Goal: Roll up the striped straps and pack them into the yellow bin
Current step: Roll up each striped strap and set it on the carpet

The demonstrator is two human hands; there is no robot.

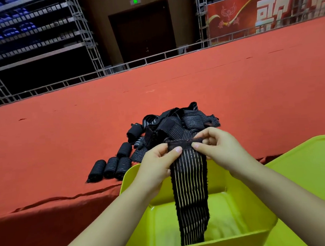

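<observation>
A black strap with pale stripes point(190, 194) hangs down into the yellow bin point(240, 203). My left hand point(158, 161) and my right hand point(215, 144) each pinch its top edge, thumbs in front, above the bin's far rim. Behind my hands lies a loose pile of unrolled striped straps point(177, 123) on the red-covered surface. Several rolled straps point(112, 166) lie side by side to the left of the pile, near the bin's far left corner. The bin's floor shows nothing but the hanging strap's end.
A yellow lid point(310, 164) lies to the right of the bin. The red cloth-covered platform point(62, 139) stretches far back to a metal railing point(115, 68). Its front edge drops away at the left, beside the bin.
</observation>
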